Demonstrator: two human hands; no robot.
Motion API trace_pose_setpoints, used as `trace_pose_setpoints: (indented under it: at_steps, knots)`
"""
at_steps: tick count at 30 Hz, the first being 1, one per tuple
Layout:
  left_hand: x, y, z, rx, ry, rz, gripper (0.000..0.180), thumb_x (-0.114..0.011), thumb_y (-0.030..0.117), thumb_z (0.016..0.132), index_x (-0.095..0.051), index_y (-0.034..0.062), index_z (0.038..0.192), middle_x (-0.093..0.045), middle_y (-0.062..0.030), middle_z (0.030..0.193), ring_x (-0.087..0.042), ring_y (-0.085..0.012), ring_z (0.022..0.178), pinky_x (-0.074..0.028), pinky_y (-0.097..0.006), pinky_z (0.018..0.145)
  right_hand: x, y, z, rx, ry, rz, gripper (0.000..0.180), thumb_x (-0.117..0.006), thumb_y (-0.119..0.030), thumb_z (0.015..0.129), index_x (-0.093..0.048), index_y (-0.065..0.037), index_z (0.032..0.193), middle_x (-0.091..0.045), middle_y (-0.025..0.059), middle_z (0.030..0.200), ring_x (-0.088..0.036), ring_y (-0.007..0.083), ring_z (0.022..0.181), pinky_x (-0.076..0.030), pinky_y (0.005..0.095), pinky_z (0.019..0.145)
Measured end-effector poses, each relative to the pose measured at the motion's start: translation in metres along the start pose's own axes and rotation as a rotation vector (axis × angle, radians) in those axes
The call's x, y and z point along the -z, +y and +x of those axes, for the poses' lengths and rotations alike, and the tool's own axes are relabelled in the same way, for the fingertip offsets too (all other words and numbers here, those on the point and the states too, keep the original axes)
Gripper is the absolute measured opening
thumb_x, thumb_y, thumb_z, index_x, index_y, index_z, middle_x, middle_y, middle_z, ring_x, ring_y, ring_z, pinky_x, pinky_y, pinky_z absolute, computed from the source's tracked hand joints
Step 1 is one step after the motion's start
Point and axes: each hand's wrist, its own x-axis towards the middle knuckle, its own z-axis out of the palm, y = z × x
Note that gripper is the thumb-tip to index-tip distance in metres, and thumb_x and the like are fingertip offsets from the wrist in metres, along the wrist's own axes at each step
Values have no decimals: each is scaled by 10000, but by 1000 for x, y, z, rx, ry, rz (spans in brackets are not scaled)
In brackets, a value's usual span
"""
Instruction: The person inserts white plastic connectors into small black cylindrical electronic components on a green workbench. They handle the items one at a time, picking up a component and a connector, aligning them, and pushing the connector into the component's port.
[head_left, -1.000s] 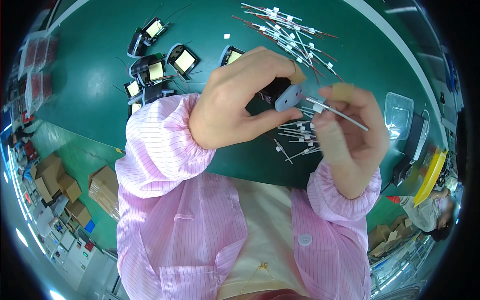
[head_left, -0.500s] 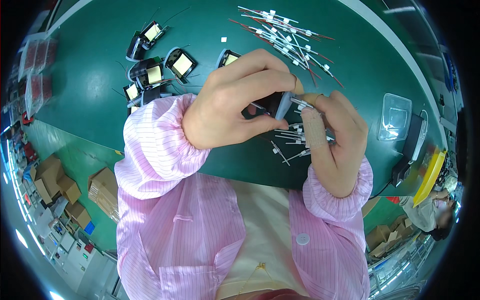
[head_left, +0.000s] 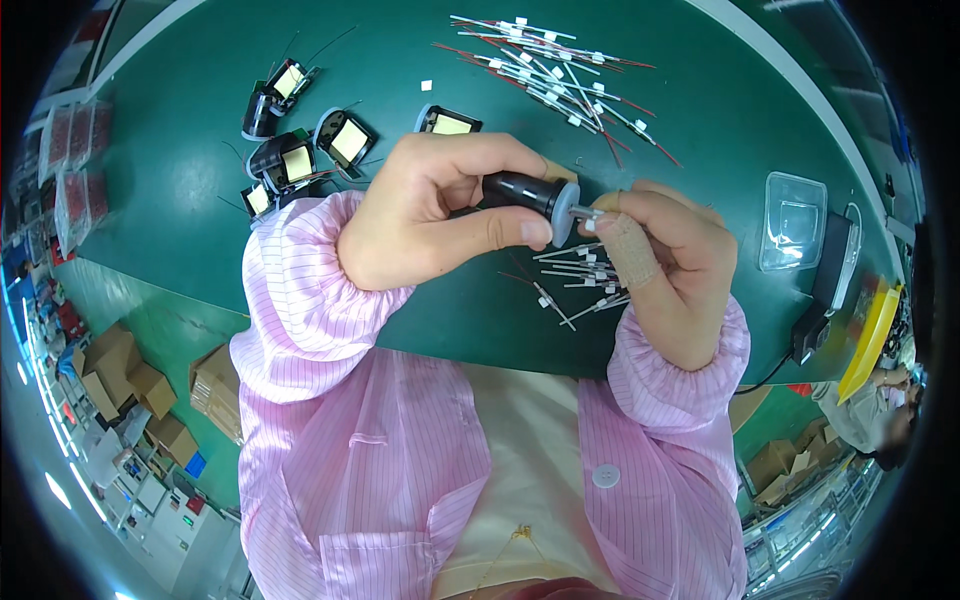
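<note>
My left hand [head_left: 430,205] is closed round a black plastic housing [head_left: 520,192] with a grey rim [head_left: 566,214] on its right end. With thumb and forefinger my right hand [head_left: 670,240] pinches a thin wire lead [head_left: 584,211] with a small white connector, its end against the grey rim. How deep the lead sits in the housing cannot be made out. A bandage [head_left: 630,250] wraps one right finger. Below the hands lies a small heap of white and red leads [head_left: 580,270]. Several similar black housings [head_left: 345,138] with cream pads lie at the left.
A larger pile of leads [head_left: 560,75] lies at the far side of the green table [head_left: 180,160]. A clear plastic tray [head_left: 793,222] and a black device [head_left: 832,270] with a cable stand at the right, near a yellow bin [head_left: 870,340]. Cardboard boxes [head_left: 215,390] stand on the floor.
My left hand has turned and shifted slightly left, so the black housing's side now shows. My right hand has moved a little left, keeping the lead at the grey rim.
</note>
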Motion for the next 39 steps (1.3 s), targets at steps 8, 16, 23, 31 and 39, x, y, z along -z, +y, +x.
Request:
trace_pose_setpoints:
  at_steps: [8, 16, 23, 31, 39]
  knots:
    - [-10, -9, 4, -221, 138, 582, 272, -717, -35, 767, -613, -102, 1010, -639, -130, 857, -625, -169, 740, -491, -261, 667, -19, 4, -1, 173, 167, -435, 54, -676, -9, 767, -635, 22, 780, -546, 116, 611, -514, 238, 487, -365, 336, 448]
    - [-4, -1, 0, -199, 121, 526, 287, -726, -26, 750, -628, -94, 1011, -642, -112, 810, -611, -158, 719, -478, -267, 648, -21, 0, -3, 166, 168, -360, 49, -670, -12, 790, -640, 26, 801, -548, 107, 612, -505, 226, 461, -373, 330, 449]
    - [42, 47, 23, 76, 190, 486, 249, -708, 108, 796, -657, -37, 991, -676, -90, 808, -646, -134, 649, -516, -240, 613, -3, -8, -3, 20, 242, -211, 521, -710, -77, 777, -491, -33, 1248, -583, 144, 944, -615, 223, 718, -480, 305, 598]
    - [128, 69, 53, -327, 958, 146, 282, -615, 107, 881, -598, -90, 1082, -673, -137, 867, -663, -207, 676, -535, -306, 596, 5, -1, -32, -99, -211, -850, 456, -718, -51, 720, -543, -34, 1140, -507, 139, 1050, -606, 326, 845, -508, 401, 676]
    - [136, 73, -49, 199, 662, 1566, 353, -745, 222, 759, -659, -1, 1020, -695, -150, 933, -684, -272, 806, -540, -357, 708, 9, 25, -29, 46, -98, -841, 178, -661, -3, 761, -599, -14, 927, -582, 120, 905, -610, 310, 788, -504, 405, 659]
